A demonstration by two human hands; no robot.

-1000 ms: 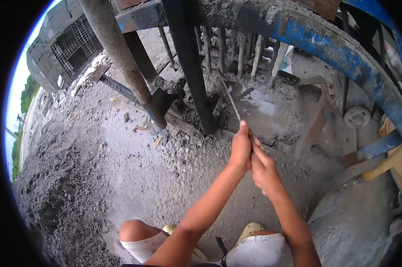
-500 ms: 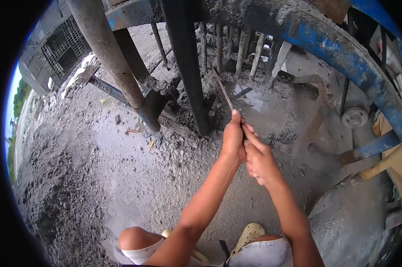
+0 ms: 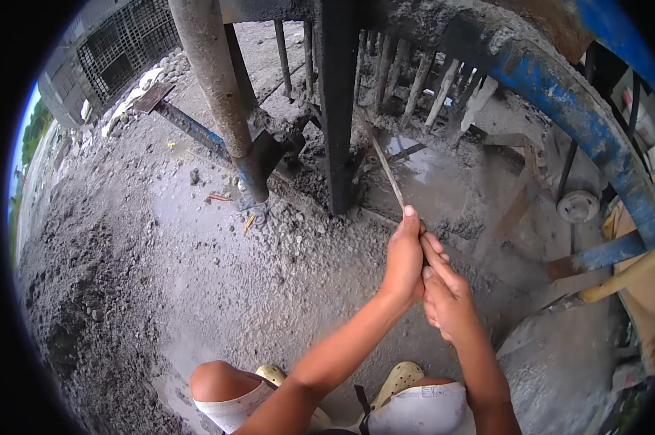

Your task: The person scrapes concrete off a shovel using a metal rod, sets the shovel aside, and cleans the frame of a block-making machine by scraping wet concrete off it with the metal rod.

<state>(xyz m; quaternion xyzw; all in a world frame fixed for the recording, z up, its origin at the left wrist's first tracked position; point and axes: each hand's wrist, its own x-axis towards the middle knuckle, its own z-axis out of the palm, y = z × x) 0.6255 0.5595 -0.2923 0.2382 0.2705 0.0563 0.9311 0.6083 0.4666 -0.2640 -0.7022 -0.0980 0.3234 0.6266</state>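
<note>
My left hand (image 3: 404, 257) and my right hand (image 3: 447, 293) are closed together around one long thin brown stick (image 3: 388, 170), whose exact material I cannot make out. My left thumb lies along it, and the right hand grips just behind and to the right. The stick slants away from me, its far end low by the muddy ground beside a black upright post (image 3: 336, 109). Several grey-caked rods (image 3: 417, 88) hang from the machine frame just beyond. A shallow puddle (image 3: 422, 174) lies right of the stick.
A curved blue frame (image 3: 559, 101) arches over the upper right. At the left stand a cement-coated pipe (image 3: 215, 72) and a blue metal bar (image 3: 190, 125). Loose grey gravel (image 3: 88, 283) is heaped far left. A wooden handle (image 3: 625, 279) juts in at right.
Both hands have drawn back toward me and slightly right, with the stick still gripped. The view has also shifted a little.
</note>
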